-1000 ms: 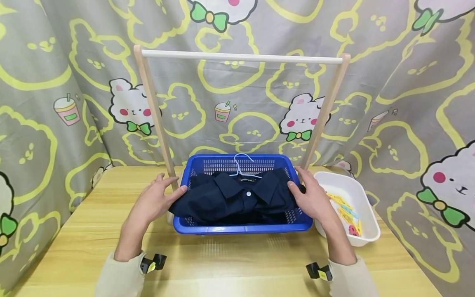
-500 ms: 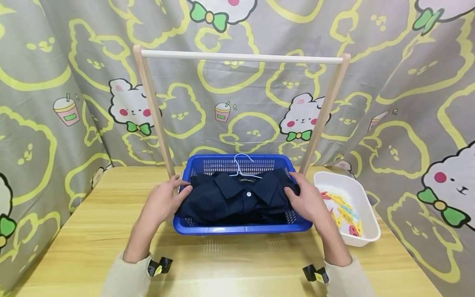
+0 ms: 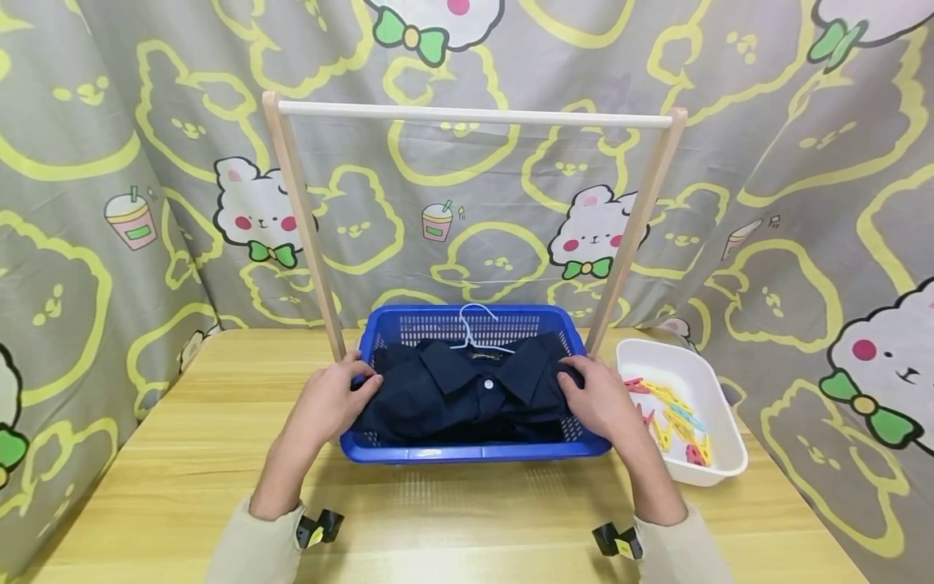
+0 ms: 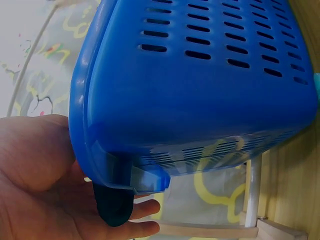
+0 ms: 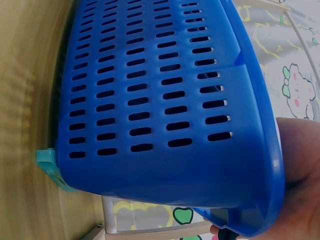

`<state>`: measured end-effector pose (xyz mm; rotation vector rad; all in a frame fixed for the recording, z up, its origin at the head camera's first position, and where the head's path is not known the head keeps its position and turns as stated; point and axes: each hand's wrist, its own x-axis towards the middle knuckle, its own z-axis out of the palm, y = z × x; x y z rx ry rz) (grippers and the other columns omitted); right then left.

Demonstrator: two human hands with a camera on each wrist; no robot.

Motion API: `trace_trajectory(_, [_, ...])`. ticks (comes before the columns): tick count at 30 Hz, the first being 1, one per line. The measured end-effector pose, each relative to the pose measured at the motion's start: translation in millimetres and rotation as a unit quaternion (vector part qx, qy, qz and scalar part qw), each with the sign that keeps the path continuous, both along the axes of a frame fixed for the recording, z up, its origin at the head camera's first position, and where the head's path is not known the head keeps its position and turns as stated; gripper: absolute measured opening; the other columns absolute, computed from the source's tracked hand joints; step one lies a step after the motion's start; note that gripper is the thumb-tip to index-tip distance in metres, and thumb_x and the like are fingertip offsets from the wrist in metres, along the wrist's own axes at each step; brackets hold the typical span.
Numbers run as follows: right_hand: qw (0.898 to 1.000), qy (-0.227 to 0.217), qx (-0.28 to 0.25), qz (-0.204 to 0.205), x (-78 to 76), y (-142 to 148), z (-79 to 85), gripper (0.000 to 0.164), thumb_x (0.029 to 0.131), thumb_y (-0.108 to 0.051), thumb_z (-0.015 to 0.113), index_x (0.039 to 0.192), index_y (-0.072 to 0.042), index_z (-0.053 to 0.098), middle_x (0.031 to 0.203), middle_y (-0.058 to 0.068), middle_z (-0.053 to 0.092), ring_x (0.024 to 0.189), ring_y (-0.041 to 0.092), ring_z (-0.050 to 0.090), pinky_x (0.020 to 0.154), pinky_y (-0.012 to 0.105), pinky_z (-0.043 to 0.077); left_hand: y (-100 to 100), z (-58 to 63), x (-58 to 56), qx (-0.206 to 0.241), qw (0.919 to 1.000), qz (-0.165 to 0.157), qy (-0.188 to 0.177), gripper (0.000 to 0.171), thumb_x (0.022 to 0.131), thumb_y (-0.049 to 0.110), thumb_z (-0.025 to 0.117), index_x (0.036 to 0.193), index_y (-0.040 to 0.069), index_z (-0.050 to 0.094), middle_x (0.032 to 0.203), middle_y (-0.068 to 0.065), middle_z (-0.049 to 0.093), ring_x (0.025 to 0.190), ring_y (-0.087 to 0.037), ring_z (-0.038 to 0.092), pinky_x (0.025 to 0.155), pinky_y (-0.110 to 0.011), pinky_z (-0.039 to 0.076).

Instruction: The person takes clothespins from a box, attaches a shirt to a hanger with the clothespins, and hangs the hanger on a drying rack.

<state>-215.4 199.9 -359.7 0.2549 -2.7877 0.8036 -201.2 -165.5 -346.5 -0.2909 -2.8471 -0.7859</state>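
Note:
A dark navy collared shirt (image 3: 474, 393) lies folded in a blue plastic basket (image 3: 474, 453), its white button facing up. From its collar rises a light blue hanger (image 3: 467, 328). My left hand (image 3: 332, 397) is at the basket's left end, pinching the shirt's side between thumb and fingers. A flap of dark cloth (image 4: 114, 202) hangs past the rim there in the left wrist view. At the opposite end my right hand (image 3: 601, 397) pinches the shirt's other side. The basket wall hides part of the right fingers in the right wrist view.
A wooden rack (image 3: 474, 115) with a white bar stands over the basket. To the right, a white tub (image 3: 730, 405) holds colourful clothespins (image 3: 679, 414). All stand on a wood-grain table (image 3: 175, 462) before a patterned curtain (image 3: 481, 178). A small teal piece (image 5: 47, 162) sticks out at the basket's bottom corner.
Both hands have moved inward and slightly toward me along the basket's ends. The shirt's sides, earlier lying over the rim, are drawn in. The basket has stayed in place.

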Motion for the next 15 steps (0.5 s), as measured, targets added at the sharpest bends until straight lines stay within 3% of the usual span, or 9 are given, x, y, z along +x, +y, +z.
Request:
trace_trajectory(10, [1.000,-0.019,0.001,-0.009,-0.7,-1.2,-0.7,0.032,0.095,-0.019,0.052,0.120,0.000,0.060,0.131,0.032,0.047,0.119,0.049,0.046,0.099,0.059,0.034,2.7,-1.5,-0.3,-0.006,0.9999,0.002,0.012,0.010,0.091,0.015,0.062,0.090,0.007,0.069,0.135,-0.029,0.047,0.117,-0.052,0.048,0.094,-0.057,0.040])
trace_trajectory(15, [1.000,-0.007,-0.004,-0.009,-0.5,-1.5,-2.0,0.028,0.095,-0.016,0.051,0.116,0.001,0.061,0.125,0.029,0.052,0.113,0.047,0.050,0.096,0.058,0.036,3.5,-2.0,0.3,0.004,0.9997,0.006,0.022,0.006,0.089,0.012,0.064,0.086,0.008,0.067,0.135,-0.027,0.049,0.118,-0.051,0.048,0.092,-0.056,0.041])
